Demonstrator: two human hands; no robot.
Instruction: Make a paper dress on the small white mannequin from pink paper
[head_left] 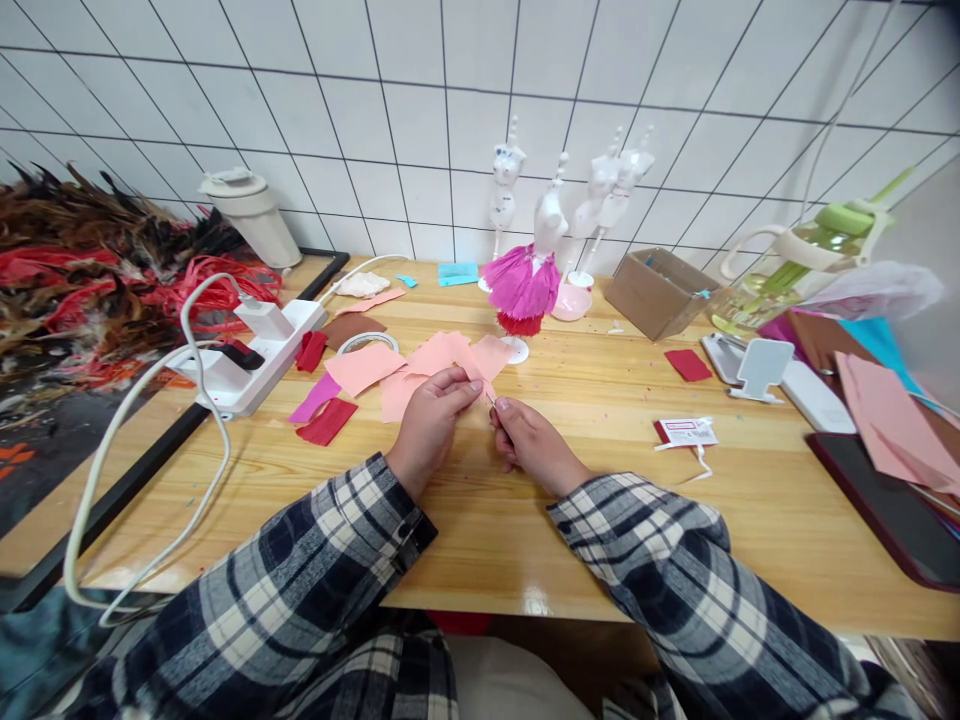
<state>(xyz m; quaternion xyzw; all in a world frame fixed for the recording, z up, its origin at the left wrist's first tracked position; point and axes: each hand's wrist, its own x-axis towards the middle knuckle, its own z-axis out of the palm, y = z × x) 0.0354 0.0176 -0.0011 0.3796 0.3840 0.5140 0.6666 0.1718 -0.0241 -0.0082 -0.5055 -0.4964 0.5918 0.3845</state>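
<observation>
The left hand (442,410) pinches a thin pink piece (475,364) between thumb and fingertips, above the middle of the table (637,560). The right hand (529,437) is closed around a slim tool (493,402), its narrow tip just beside the left thumb; its exact kind is too small to tell. Under and behind the left hand, matte pink sheets (366,368) overlap in loose, uneven rectangles, reaching towards a ring of tape (367,340). Left of them lie a narrow magenta scrap (315,398) and a red scrap (328,422) with a faintly crinkled surface. Beyond the hands stands a glossy white figure (551,222) on a flat round base (514,350), wearing a flared, gathered magenta skirt (523,283) with a frilly red layer beneath. More shiny white figures (507,185) with beaded tops stand near it against square, smooth tiles (405,120). To their right sits an open cardboard box (652,297), and beyond that a clear bottle (787,260) with a green lid. At the left, a white plastic power strip (255,358) trails thick, looping cables, beside a shaggy heap of brown, black and red feathers (82,265). A pale, tapered cup (251,215) stands behind. The table is smooth, striped wood grain.
</observation>
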